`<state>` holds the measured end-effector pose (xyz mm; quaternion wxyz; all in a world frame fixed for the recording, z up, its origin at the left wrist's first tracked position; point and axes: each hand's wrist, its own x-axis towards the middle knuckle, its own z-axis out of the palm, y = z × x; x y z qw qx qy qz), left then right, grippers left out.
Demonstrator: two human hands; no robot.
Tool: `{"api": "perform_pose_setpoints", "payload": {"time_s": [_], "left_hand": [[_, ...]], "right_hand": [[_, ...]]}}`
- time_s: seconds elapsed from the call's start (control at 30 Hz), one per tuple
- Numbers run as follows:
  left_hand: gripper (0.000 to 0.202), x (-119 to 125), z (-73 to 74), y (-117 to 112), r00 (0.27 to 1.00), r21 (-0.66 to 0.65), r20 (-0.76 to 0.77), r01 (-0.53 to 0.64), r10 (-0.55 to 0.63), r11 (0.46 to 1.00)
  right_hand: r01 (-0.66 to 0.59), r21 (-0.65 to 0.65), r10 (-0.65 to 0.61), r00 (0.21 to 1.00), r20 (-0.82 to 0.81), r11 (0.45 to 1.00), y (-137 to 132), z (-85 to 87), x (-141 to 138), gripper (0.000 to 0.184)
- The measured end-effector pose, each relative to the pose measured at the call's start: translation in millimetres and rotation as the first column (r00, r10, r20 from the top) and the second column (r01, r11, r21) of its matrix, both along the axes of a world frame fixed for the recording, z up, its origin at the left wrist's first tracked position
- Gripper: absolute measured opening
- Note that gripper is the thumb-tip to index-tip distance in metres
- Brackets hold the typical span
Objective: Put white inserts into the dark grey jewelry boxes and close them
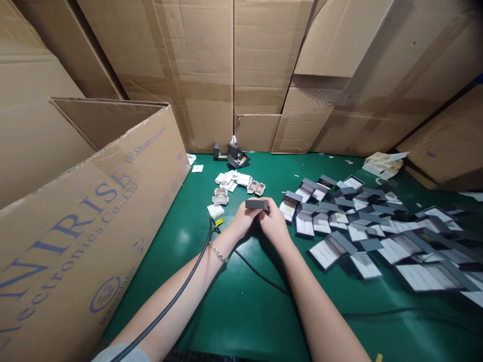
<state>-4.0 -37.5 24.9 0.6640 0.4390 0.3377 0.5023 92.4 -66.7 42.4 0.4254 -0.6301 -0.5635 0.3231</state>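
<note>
Fingers of left hand (244, 220) and right hand (273, 221) curled closed about small dark-grey box (255, 204), one hand each side. Box flat-topped, rectangular, matte, seen edge-on; mid-view over green tabletop (245, 306). Hands nearly meeting; forearms reach forward, converging. Chain bracelet (218, 252) on left wrist; black cable (209, 235) crosses left forearm. Open grey boxes (327, 250) lie rightward.

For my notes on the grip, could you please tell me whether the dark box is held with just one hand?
No, the left hand and the right hand are both on the dark box.
</note>
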Motion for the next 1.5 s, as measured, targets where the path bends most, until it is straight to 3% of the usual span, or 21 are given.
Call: {"api": "perform_pose_setpoints", "payload": {"time_s": [0.4,1.03,1.27,1.5], "left_hand": [[0.015,1.6,-5.6,1.7,0.998,-0.045,-0.057,-0.038,0.036,0.998],[0.021,4.2,-13.2,5.0,0.998,0.045,-0.008,-0.064,0.065,0.997],[0.018,4.2,-11.9,5.5,0.997,-0.042,-0.048,-0.064,0.062,0.997],[0.02,4.8,-11.5,6.1,0.997,-0.05,-0.052,-0.057,0.055,0.997]], "right_hand": [[-0.005,-0.033,0.004,1.0,-0.01,0.999,2.4,-3.7,-0.8,0.034],[-0.005,-0.037,0.003,0.998,-0.056,0.999,3.5,-3.1,0.9,0.036],[0.0,-0.074,0.002,1.0,0.018,0.997,4.5,-5.7,1.3,0.036],[-0.009,-0.052,0.007,1.0,-0.022,0.999,6.2,-7.0,3.0,0.036]]}}
